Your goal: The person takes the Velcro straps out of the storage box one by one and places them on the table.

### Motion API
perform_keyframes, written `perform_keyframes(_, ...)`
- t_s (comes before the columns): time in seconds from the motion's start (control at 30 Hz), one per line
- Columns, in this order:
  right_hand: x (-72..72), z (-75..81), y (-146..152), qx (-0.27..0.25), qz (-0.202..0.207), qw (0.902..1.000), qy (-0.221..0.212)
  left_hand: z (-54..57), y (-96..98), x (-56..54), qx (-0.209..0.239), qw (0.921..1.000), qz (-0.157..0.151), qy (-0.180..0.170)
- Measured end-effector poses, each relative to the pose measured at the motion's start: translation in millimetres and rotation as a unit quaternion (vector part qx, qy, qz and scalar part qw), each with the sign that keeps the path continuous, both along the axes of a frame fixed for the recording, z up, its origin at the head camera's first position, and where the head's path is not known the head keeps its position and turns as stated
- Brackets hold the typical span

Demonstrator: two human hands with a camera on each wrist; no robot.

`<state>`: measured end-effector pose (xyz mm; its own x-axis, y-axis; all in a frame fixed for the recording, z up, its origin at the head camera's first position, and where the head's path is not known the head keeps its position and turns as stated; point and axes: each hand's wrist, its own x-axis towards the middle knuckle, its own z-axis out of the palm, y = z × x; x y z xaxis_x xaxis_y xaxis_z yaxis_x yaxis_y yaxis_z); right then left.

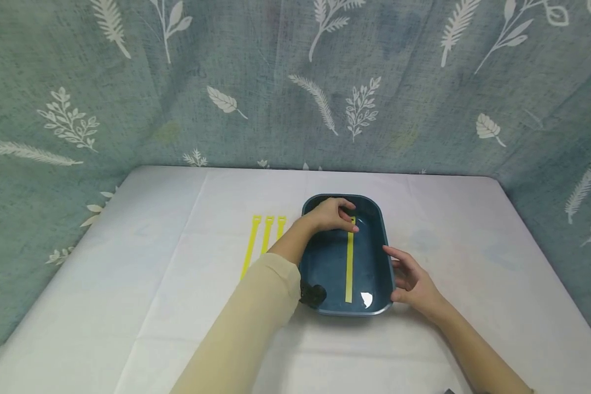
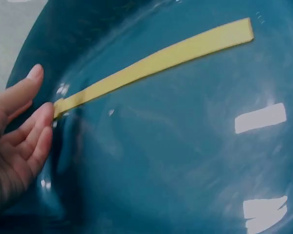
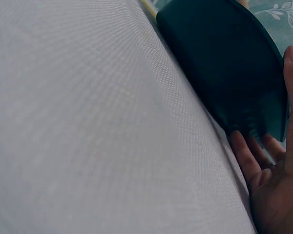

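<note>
A flat yellow strap (image 1: 349, 268) lies lengthwise inside a dark blue tray (image 1: 320, 262). My left hand (image 1: 331, 214) reaches over the tray's left side to the strap's far end. In the left wrist view, the fingertips (image 2: 48, 111) are right at the end of the strap (image 2: 156, 63), while the thumb stands apart from them. Against the tray's right side rests my right hand (image 1: 416, 284). The right wrist view has its fingers (image 3: 246, 156) against the outer wall of the tray (image 3: 224, 63), with the thumb straight at the rim.
Several more yellow straps (image 1: 250, 246) with slotted heads lie side by side on the white table (image 1: 177, 284), left of the tray; my left arm partly covers them. A black round object (image 1: 313, 295) is at my left wrist. Behind the table hangs a leaf-patterned curtain (image 1: 266, 82).
</note>
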<state>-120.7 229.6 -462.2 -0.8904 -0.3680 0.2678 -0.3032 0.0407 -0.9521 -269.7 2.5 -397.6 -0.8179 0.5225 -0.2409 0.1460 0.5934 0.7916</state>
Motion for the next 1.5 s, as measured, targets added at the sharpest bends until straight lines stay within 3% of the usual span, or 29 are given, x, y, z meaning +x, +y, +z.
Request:
perform_keyframes(0.17,1.2,0.4,-3,0.007,0.002,1.0000,-0.002,-7.9,2.7,6.2,-0.043,0.9988,0.011,0.019)
perform_keyframes(0.5,4.3,1.8,-3,0.002,0.007,1.0000,-0.006,-15.3,4.7,15.0,-0.116,0.9915,-0.033,0.048)
perform_keyframes(0.8,2.0,1.8,1,-0.007,0.004,1.0000,-0.005,-14.4,9.2,12.5,-0.124,0.9891,-0.045,0.065)
perform_keyframes(0.97,1.3,1.0,-1,-0.005,-0.002,1.0000,-0.008,-14.3,6.8,9.2,-0.092,0.9923,-0.057,0.060)
perform_keyframes(1.13,2.1,0.4,-5,-0.019,0.004,0.9998,-0.005,-14.3,4.3,5.9,-0.051,0.9928,-0.076,0.077)
perform_keyframes(1.3,3.6,0.7,-5,-0.019,0.002,0.9997,-0.016,-13.4,4.9,5.4,-0.019,0.9931,-0.076,0.087)
perform_keyframes(1.4,3.5,1.1,-4,-0.012,-0.003,0.9997,-0.023,-11.1,5.4,6.9,0.006,0.9940,-0.075,0.079)
perform_keyframes(1.5,2.9,0.7,-4,-0.005,-0.005,0.9998,-0.019,-9.5,6.3,7.9,0.043,0.9951,-0.075,0.048)
